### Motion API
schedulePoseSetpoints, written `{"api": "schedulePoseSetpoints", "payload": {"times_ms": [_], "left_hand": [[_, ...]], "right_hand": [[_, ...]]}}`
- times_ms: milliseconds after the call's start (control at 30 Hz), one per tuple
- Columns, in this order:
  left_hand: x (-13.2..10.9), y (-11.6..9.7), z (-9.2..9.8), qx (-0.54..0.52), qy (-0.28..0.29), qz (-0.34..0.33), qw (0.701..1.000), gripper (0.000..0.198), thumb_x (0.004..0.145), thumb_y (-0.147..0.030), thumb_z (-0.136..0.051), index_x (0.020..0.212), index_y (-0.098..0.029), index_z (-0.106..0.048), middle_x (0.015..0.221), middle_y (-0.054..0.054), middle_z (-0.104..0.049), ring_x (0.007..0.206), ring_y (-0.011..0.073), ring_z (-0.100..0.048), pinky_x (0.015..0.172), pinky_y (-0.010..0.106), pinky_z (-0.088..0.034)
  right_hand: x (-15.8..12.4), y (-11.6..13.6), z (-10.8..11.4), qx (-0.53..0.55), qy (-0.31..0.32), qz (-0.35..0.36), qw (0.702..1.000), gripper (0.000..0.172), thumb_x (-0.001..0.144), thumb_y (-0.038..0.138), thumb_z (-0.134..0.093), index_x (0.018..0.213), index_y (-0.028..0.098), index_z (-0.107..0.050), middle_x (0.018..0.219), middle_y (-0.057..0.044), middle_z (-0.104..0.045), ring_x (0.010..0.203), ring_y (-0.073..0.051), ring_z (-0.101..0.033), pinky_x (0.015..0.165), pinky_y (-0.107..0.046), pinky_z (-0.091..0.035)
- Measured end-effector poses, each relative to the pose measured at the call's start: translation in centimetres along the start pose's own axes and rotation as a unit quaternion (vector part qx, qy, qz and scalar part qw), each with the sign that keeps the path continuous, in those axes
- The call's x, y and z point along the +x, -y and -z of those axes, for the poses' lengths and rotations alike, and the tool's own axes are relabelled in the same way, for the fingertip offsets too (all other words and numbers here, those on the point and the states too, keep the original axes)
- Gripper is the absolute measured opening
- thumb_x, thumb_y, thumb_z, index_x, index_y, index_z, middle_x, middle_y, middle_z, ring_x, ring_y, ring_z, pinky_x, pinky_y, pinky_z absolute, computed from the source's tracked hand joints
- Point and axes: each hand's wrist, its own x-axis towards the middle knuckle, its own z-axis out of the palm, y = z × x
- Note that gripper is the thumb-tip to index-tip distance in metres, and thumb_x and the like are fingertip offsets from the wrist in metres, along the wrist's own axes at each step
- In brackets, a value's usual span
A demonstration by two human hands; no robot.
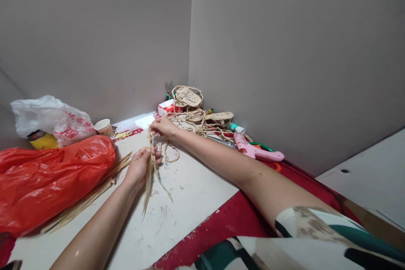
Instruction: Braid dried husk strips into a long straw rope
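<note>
My left hand (141,165) is closed around the lower part of a braided straw cord (150,136), and loose dry straw strands (147,190) fan out below it over the board. Higher up, my right hand (163,127) pinches the top of the same cord between its fingertips. A thin twisted length (172,160) of the cord curls onto the white board to the right of my left hand. More dry straw (85,202) lies in a bundle left of my left forearm, partly hidden by a red plastic bag (63,181).
Coiled straw braids (188,97) pile up in the back corner by a red-and-white box (166,107) and pliers (168,88). A pink glue gun (259,150) lies at right. A paper cup (104,127) and a clear plastic bag (52,118) stand at left. Grey walls close off the back.
</note>
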Motion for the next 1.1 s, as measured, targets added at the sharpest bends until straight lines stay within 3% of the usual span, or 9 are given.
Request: {"api": "schedulePoseSetpoints", "payload": {"times_ms": [133, 300, 567, 833, 1100], "left_hand": [[1.6, 0.7, 1.7, 0.060, -0.080, -0.043, 0.994, 0.019, 0.069, -0.035, -0.064, 0.067, -0.017, -0.059, 0.057, -0.003, -0.055, 0.054, 0.0111, -0.050, 0.056, 0.023, -0.040], [3.5, 0.5, 3.3, 0.085, -0.133, -0.033, 0.987, 0.016, 0.066, -0.032, -0.064, 0.067, -0.016, -0.062, 0.049, -0.006, -0.049, 0.047, 0.0105, -0.043, 0.049, 0.022, -0.031], [4.3, -0.6, 3.7, 0.046, -0.123, 0.050, 0.990, 0.009, 0.067, -0.025, -0.059, 0.064, -0.016, -0.059, 0.043, -0.005, -0.049, 0.036, 0.0082, -0.037, 0.041, 0.021, -0.028], [5.3, -1.7, 3.1, 0.040, -0.122, 0.098, 0.987, 0.011, 0.066, -0.013, -0.056, 0.057, -0.014, -0.061, 0.039, -0.001, -0.051, 0.033, 0.0087, -0.037, 0.036, 0.021, -0.025], [4.8, -1.5, 3.7, 0.023, -0.085, 0.126, 0.988, 0.011, 0.067, -0.016, -0.058, 0.057, -0.013, -0.062, 0.040, 0.000, -0.051, 0.031, 0.0072, -0.035, 0.033, 0.019, -0.021]], "right_hand": [[1.6, -0.3, -1.4, -0.072, 0.013, -0.004, 0.997, 0.011, 0.076, 0.011, -0.052, 0.065, 0.013, -0.051, 0.049, 0.001, -0.056, 0.042, -0.007, -0.052, 0.038, -0.014, -0.033], [4.4, -0.8, -3.6, -0.168, 0.000, 0.022, 0.986, 0.012, 0.072, 0.007, -0.052, 0.061, 0.012, -0.054, 0.042, 0.002, -0.052, 0.038, -0.006, -0.045, 0.044, -0.016, -0.036], [6.9, -2.6, -4.9, -0.240, -0.015, 0.020, 0.970, 0.014, 0.072, 0.009, -0.050, 0.060, 0.011, -0.057, 0.043, -0.001, -0.053, 0.035, -0.007, -0.044, 0.042, -0.018, -0.035], [7.1, -2.5, -4.4, -0.228, -0.020, -0.012, 0.973, 0.010, 0.072, 0.007, -0.051, 0.067, 0.009, -0.060, 0.045, 0.000, -0.054, 0.032, -0.007, -0.044, 0.039, -0.019, -0.039], [6.5, -1.9, -4.2, -0.195, 0.007, -0.031, 0.980, 0.006, 0.073, 0.008, -0.055, 0.068, 0.010, -0.059, 0.043, 0.003, -0.052, 0.032, -0.006, -0.044, 0.040, -0.017, -0.040]]}}
